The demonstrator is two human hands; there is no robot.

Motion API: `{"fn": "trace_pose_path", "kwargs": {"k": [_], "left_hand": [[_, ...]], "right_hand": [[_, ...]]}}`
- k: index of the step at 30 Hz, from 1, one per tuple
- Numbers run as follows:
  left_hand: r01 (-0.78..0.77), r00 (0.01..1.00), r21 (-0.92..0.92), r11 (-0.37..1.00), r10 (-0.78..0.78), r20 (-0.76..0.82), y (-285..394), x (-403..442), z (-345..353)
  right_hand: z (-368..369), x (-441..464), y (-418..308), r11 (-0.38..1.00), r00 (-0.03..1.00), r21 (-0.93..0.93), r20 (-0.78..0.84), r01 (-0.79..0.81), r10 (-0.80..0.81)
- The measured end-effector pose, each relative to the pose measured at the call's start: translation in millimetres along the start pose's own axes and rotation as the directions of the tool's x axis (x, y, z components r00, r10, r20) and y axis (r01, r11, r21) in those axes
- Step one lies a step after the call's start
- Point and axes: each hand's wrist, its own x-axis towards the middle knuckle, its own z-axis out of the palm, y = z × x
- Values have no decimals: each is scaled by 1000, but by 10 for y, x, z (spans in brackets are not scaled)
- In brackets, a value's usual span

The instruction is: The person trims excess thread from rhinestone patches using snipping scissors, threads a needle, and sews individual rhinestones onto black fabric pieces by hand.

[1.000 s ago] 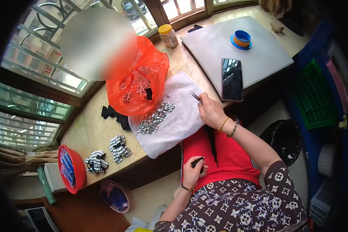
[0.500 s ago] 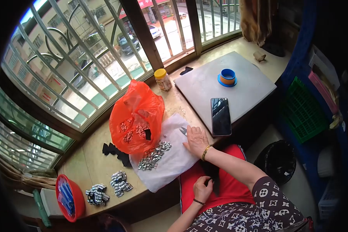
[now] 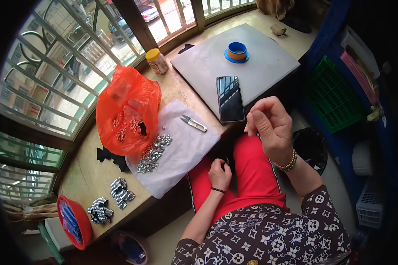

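Observation:
My right hand (image 3: 272,128) is raised above my right knee, its fingertips pinched together; whatever they hold, if anything, is too small to see. Low over my lap, my left hand (image 3: 220,173) is closed around a small dark piece, mostly hidden by the fingers. Thread snips (image 3: 193,123) lie on a white cloth (image 3: 181,150). Beside them on the cloth is a heap of shiny silver beads (image 3: 154,152). An open red plastic bag (image 3: 130,104) with small reddish pieces inside touches the cloth's left side.
A phone (image 3: 230,99) and a blue-and-orange ring-shaped holder (image 3: 237,52) rest on a grey board (image 3: 199,66). A yellow-lidded jar (image 3: 157,61) stands by the window. Beaded black pieces (image 3: 122,193) lie near a red basin (image 3: 86,234). A black-lined bin (image 3: 311,148) stands at right.
My right hand has left the snips on the cloth and risen up and to the right, fingers now pinched. My left hand stays closed over my lap. The view has shifted.

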Motion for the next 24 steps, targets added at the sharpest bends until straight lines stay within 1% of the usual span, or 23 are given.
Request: {"fn": "trace_pose_path", "kwargs": {"k": [3, 5, 7, 11, 12, 14, 16, 17, 18, 19, 21, 23, 24], "left_hand": [[47, 999, -16, 999, -47, 13, -13, -82, 15], [70, 997, -1, 998, -70, 23, -11, -115, 20], [73, 997, 10, 997, -74, 17, -11, -134, 4], [81, 989, 141, 987, -97, 110, -1, -149, -70], [79, 990, 149, 986, -95, 105, 31, -131, -138], [92, 989, 33, 995, -95, 113, 73, -83, -307], [88, 989, -100, 991, -75, 124, 252, 82, -509], [135, 984, -280, 950, -96, 151, 430, 227, -668], [182, 977, -448, 875, -110, 183, 685, 392, -879], [211, 968, -566, 797, -90, 235, 998, 524, -1107], [113, 965, -726, 679, 100, 244, 1621, 718, -1516], [19, 947, -816, 578, 252, 201, 2214, 805, -1821], [10, 947, -815, 579, 257, 194, 2454, 838, -1917]], "right_hand": [[-205, -72, -267, 992, 997, 123, -75, 28, -19], [-331, -76, -309, 985, 994, 140, -60, 98, -90], [-411, -76, -363, 979, 990, 151, -54, 133, -126], [-520, -77, -534, 945, 974, 247, -131, 213, -185], [-530, -78, -576, 942, 973, 255, -132, 217, -188], [-572, -77, -685, 938, 970, 250, -107, 240, -220], [-651, -38, -843, 933, 960, 226, -82, 280, -268], [-684, 13, -924, 930, 950, 195, -52, 312, -308], [-703, 84, -1017, 925, 941, 175, -36, 337, -336], [-722, 153, -1110, 919, 931, 156, -20, 362, -363], [-701, 292, -1302, 930, 930, 111, 81, 350, -360], [-532, 394, -1408, 929, 918, 29, 143, 370, -370], [-450, 388, -1469, 925, 914, 33, 145, 377, -378]]}}
